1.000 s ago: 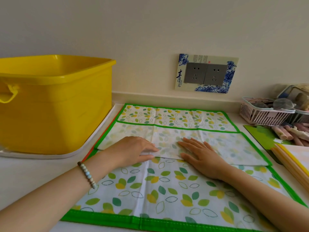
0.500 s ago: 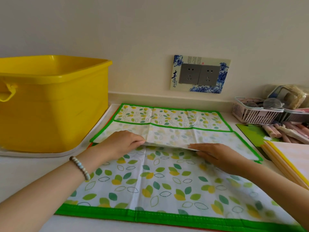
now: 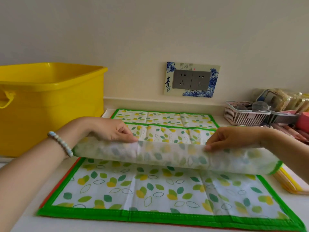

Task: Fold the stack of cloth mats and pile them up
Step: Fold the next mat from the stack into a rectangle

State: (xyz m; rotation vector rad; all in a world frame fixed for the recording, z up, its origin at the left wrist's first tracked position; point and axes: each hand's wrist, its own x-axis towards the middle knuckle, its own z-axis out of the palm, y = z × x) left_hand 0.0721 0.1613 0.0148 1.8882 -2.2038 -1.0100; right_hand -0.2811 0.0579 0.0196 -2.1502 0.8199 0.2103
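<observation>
Yellow plastic tub (image 3: pixel 50 106) is sitting at far left on the surface (image 3: pixel 33 223), apart from the work. Next over, the left hand (image 3: pixel 115 131), w/ a bead bracelet (image 3: pixel 61 143) at the wrist, is pinching the raised fold of the cloth mat (image 3: pixel 150 190) between thumb and curled fingers.

The mat, leaf print w/ green border, is lying centre: its near half is resting flat on the surface, and the middle is being held up as a long, sagging ridge showing the paler reverse. An orange edge (image 3: pixel 66 178) is peeking out from beneath its left side, so at least one more mat is lying under it. The ridge is motion-blurred, so whether the far strip by the wall is the same mat or another one is hard to say.

The right hand (image 3: pixel 230 138) is gripping the same ridge further along, thumb under, fingers closed over the cloth.

Handling, as I judge it: thin, light, floppy fabric, drooping btwn and outside the two grips. It is carrying old crease lines, handy as guides. Best hold is on the fold line itself, hands spread wide towards the ends, so the corners are landing square; nothing fragile, low slip risk.

Far right, a white basket (image 3: pixel 245 116) of odds and ends is standing by the wall, and a flat pile w/ yellow and orange edges (image 3: pixel 291 186) is lying just beside the mat.
</observation>
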